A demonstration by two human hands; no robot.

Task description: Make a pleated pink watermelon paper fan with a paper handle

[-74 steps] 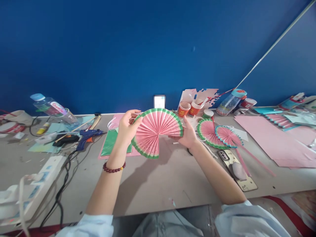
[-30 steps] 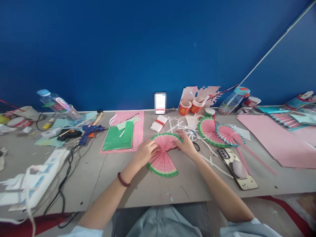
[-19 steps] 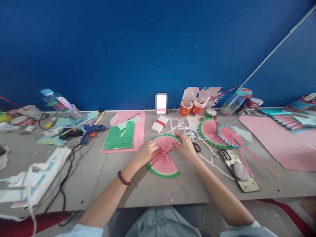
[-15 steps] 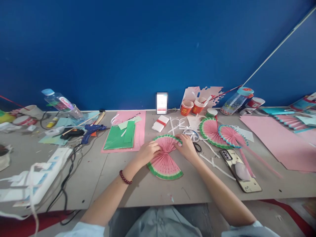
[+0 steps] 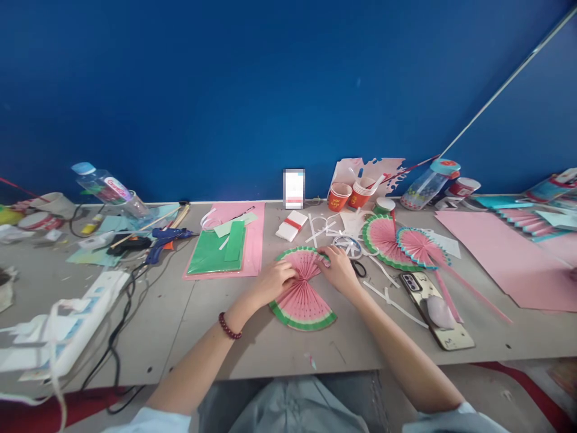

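A pleated paper fan (image 5: 306, 305) with a pink middle, dark dots and a green rim lies on the table before me, spread into two wedges that meet at a pinched centre. From the left, my left hand (image 5: 276, 280) reaches over it, fingers closed on the pleats near the centre. My right hand (image 5: 336, 266) grips the upper wedge at its right edge. The fingertips of both hands are partly hidden against the folds. Just right of my right hand are scissors (image 5: 358, 269) with black handles and a roll of tape (image 5: 347, 245).
Two finished fans (image 5: 387, 240) and a phone (image 5: 437, 313) lie to the right, near pink paper (image 5: 500, 258). Paper cups (image 5: 339, 196) stand at the back. Green paper (image 5: 214, 255), a blue glue gun (image 5: 164, 240) and a power strip (image 5: 85, 325) occupy the left.
My left hand has shifted very slightly right along the pleats. The lower wedge is spread marginally further to the right. Both hands stay on the fan.
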